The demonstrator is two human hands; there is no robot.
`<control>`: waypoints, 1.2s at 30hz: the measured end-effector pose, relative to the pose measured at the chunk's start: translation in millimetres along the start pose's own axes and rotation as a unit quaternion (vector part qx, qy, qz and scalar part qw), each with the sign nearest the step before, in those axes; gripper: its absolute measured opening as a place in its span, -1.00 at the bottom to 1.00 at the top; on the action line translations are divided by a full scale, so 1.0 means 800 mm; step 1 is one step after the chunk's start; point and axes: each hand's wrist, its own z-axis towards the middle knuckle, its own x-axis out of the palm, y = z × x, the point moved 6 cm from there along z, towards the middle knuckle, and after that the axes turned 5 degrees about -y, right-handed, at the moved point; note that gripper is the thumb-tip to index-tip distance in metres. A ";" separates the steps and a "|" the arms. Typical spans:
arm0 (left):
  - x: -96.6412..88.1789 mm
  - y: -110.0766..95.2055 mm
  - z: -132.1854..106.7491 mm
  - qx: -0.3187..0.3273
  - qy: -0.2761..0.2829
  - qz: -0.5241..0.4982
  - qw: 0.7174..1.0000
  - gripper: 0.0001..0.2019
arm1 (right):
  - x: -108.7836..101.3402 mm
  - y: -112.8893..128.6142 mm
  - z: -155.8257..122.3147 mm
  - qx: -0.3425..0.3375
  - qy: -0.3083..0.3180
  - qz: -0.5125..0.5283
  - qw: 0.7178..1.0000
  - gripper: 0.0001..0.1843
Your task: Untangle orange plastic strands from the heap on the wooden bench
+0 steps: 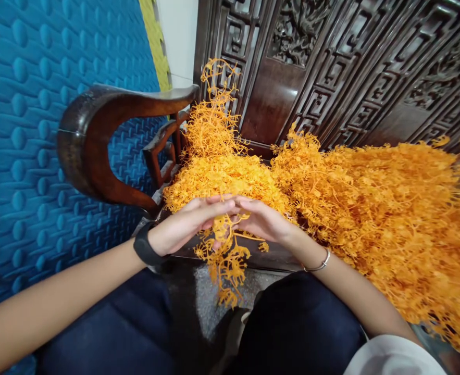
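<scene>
- L hand (186, 224) & R hand (263, 216) meet over the front edge of the wooden seat (288, 259); each hand's fingers close together, tips overlapping.
- Orange sprig (230, 263) hangs from btwn the hands. Contact pt hidden, so can't tell which hand, if either, is clamped on it.
- Drop risk: if hold is light, sprig could slip thru to the floor (206, 304), as its lower end dangles free btwn the knees (303, 317).
- Breakage: stems look thin; too hard a squeeze or pull prob. snaps curls off.
- Tangle: front heap (230, 174) sits right behind the fingers; curls could hook & drag others out.
- Snag: bracelet (319, 264) on R wrist is near the big R pile (389, 219); a stray stem might catch.
- Spill: a bump could tip loose bits over the seat edge.
</scene>
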 end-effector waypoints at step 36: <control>0.005 0.018 -0.034 -0.003 -0.051 0.056 0.997 -0.79 | -0.129 0.060 -0.040 -0.259 -0.557 -0.099 0.783 -0.80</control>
